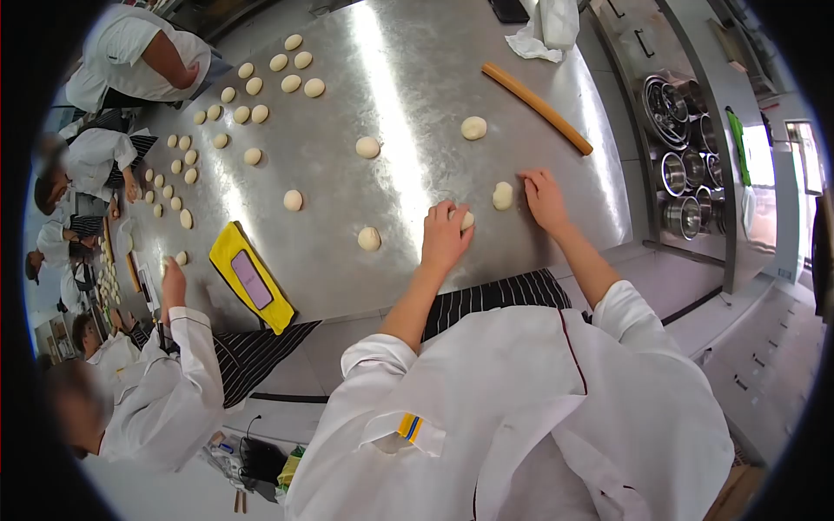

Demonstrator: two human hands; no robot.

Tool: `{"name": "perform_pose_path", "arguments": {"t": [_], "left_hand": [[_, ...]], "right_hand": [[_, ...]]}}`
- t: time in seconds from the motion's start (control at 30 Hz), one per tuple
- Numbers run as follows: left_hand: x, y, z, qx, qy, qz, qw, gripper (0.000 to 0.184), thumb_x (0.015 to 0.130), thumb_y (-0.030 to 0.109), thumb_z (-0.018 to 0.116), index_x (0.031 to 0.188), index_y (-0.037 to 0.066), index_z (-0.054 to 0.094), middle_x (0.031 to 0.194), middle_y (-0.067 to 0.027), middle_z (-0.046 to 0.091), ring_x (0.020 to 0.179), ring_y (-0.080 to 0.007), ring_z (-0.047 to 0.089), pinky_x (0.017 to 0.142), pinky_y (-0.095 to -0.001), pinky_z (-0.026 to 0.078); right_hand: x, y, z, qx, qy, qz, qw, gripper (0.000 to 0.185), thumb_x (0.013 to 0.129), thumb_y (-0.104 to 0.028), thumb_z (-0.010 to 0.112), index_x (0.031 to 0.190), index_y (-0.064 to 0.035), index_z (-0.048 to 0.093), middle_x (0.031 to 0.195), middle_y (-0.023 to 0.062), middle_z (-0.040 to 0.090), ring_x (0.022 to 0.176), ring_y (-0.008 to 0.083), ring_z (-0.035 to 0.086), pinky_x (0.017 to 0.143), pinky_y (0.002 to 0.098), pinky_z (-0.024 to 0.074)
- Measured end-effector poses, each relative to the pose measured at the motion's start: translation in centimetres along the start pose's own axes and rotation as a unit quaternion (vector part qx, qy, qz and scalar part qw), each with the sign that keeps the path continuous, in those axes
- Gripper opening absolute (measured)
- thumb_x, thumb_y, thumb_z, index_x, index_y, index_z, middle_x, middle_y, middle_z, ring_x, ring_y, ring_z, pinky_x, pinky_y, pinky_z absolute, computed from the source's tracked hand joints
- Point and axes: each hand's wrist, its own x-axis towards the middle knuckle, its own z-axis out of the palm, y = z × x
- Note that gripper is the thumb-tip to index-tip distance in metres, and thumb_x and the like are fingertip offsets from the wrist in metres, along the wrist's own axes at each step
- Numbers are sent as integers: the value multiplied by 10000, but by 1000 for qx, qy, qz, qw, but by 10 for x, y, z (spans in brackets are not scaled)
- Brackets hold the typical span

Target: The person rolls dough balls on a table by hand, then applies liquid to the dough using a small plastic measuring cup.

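With the left hand, a pale, round ball of soft-looking dough is covered in a cupped grip, only its right side showing; how tightly it's squeezed can't be told, since most of it is hidden. If too much weight gets put on one side, a lopsided lump could be made, and the skin might get torn if the dough is tacky and gets stuck to the palm or the shiny stainless-steel bench. The grip of the right hand is held wide, nothing grasped, just beside a slightly lumpy, cream-coloured dough piece. That one could be dented by a careless sideways sweep, and with so little room between the two, they might be bumped together and stuck. Further out, a smooth, whitish dough ball is parked near a long, tan wooden rolling pin; the pin looks round, so if it were nudged that ball could be rolled into. Off to the left, a lilac phone is laid on a bright yellow cloth, and grime could be passed to the dough if it were touched mid-job.
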Motion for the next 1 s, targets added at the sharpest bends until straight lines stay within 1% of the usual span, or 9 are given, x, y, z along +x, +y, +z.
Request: {"name": "perform_pose_path", "arguments": {"t": [0.17,0.2,0.3,0.43,0.6,0.73,0.93,0.97,1.0], "left_hand": [[-5,-25,-10,-107,27,14,994,321,791,141,736,1092,63,659,1040,-140,575,970,-325,582,840,-438,493],[-9,-33,-14,-91,41,1,995,318,772,134,736,1072,62,659,1018,-133,582,933,-317,590,810,-428,498],[-24,-60,-30,-1,26,39,999,327,755,141,741,1063,67,659,1028,-125,586,911,-316,596,789,-425,498],[-31,-67,-26,55,50,99,992,313,747,144,756,1041,104,657,1014,-104,590,916,-315,594,789,-429,482],[-31,-69,-25,50,56,97,992,345,717,138,756,1044,115,648,1008,-89,579,912,-304,594,785,-424,481],[-31,-67,-26,52,51,97,993,340,715,145,752,1037,111,647,998,-86,575,906,-299,596,776,-420,483],[-32,-70,-25,43,45,100,993,334,723,162,761,1033,103,652,999,-90,581,899,-305,601,775,-418,488],[-32,-72,-25,45,47,100,993,334,723,162,761,1033,103,652,999,-90,581,899,-305,601,775,-418,488],[-30,-72,-24,40,53,100,993,333,726,174,767,1030,101,652,1002,-94,585,898,-309,601,778,-419,491]], "right_hand": [[-17,-55,33,-132,10,-107,985,223,934,-194,634,1131,-90,659,1148,131,608,1112,330,574,929,410,481],[-13,-56,42,-170,-28,-173,970,212,924,-189,643,1109,-87,654,1165,126,598,1136,329,558,949,413,469],[16,-20,64,-227,-41,-171,958,242,890,-196,683,1094,-74,637,1179,135,578,1134,339,548,980,431,451],[-1,9,26,-183,101,-96,973,253,862,-187,710,1063,-63,620,1161,143,572,1108,333,551,959,447,457],[-31,-41,38,-101,-34,-201,974,215,842,-144,713,1013,-75,602,1146,126,573,1054,332,561,933,463,449],[10,-42,46,-137,-43,-222,964,229,830,-157,726,1013,-92,605,1137,100,575,1067,324,556,905,434,459],[37,-57,56,-129,-37,-210,968,116,862,-190,713,861,-93,650,862,68,624,877,281,615,765,361,493],[42,-72,53,-30,-65,0,997,128,873,-195,700,824,-88,652,804,65,614,829,286,616,743,360,492],[49,-87,53,69,-89,209,971,157,885,-201,687,786,-83,653,746,62,604,780,291,617,721,359,491]]}}
